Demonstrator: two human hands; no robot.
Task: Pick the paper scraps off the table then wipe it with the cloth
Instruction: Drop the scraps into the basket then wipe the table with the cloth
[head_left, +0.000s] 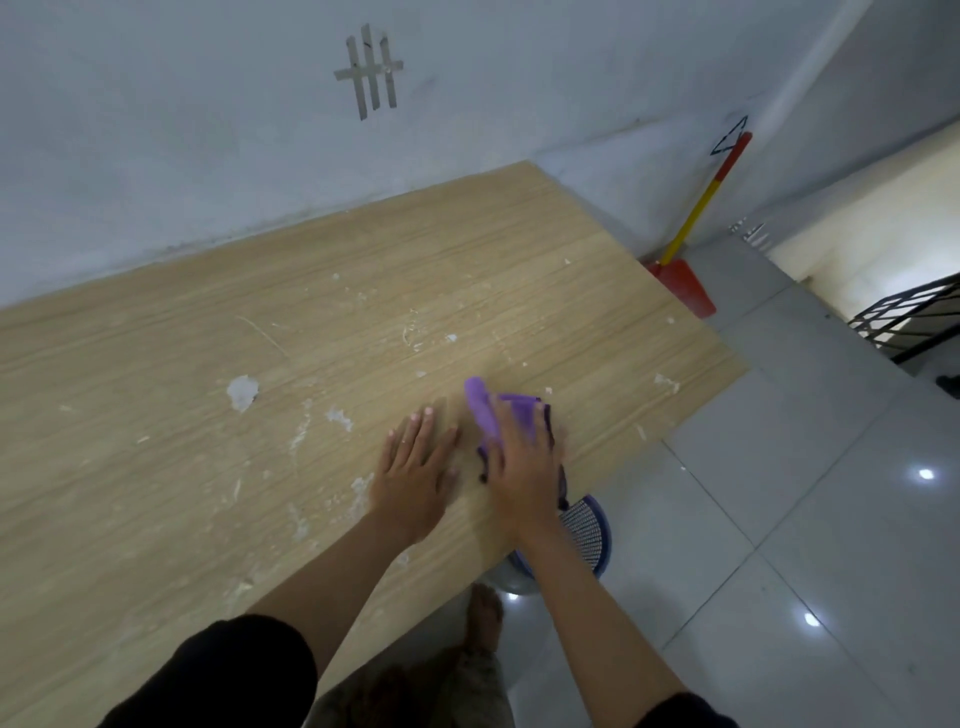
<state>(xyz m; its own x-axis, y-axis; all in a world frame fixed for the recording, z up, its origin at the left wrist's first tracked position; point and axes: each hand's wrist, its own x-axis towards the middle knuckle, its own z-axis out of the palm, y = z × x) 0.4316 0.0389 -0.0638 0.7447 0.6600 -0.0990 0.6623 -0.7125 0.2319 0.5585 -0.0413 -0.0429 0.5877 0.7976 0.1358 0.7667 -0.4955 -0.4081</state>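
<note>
Pressing flat on the purple cloth (511, 413), the right hand (524, 467) lies blurred with its fingers straight, close to the table's (156, 364) near edge. Just beside it, the left hand (415, 467) rests palm down on bare wood, fingers straight and together. Small white paper scraps (451, 338) dot the surface beyond.

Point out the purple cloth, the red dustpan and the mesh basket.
purple cloth (480, 410), head view, its folded far end.
red dustpan (683, 288), head view, its flat pan.
mesh basket (584, 527), head view, its mesh wall.

Home interior: tiled floor (810, 499), dustpan (683, 283), stair railing (906, 322)
</note>
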